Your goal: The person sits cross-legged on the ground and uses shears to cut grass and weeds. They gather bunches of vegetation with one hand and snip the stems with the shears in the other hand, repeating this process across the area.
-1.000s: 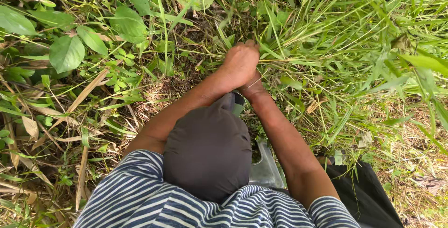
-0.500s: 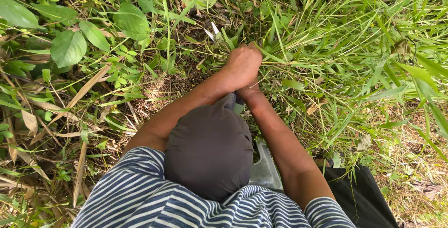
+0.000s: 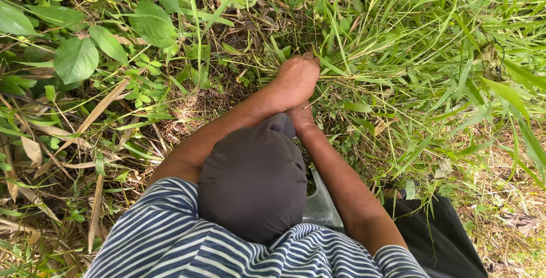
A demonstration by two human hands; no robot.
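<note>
Dense grass (image 3: 409, 56) walls the right; bare soil (image 3: 205, 104) leaves room left.

both arms stretched forward and down, converging ahead of me. left hand (image 3: 296, 80) on top, curled into a closed fist, knuckles up, wrist bent slightly. right hand (image 3: 300, 116) tucked just beneath it, mostly hidden, only the wrist and heel showing; its grip can't be made out. forearms bare, elbows bent outward, striped sleeves at the upper arms.
</note>
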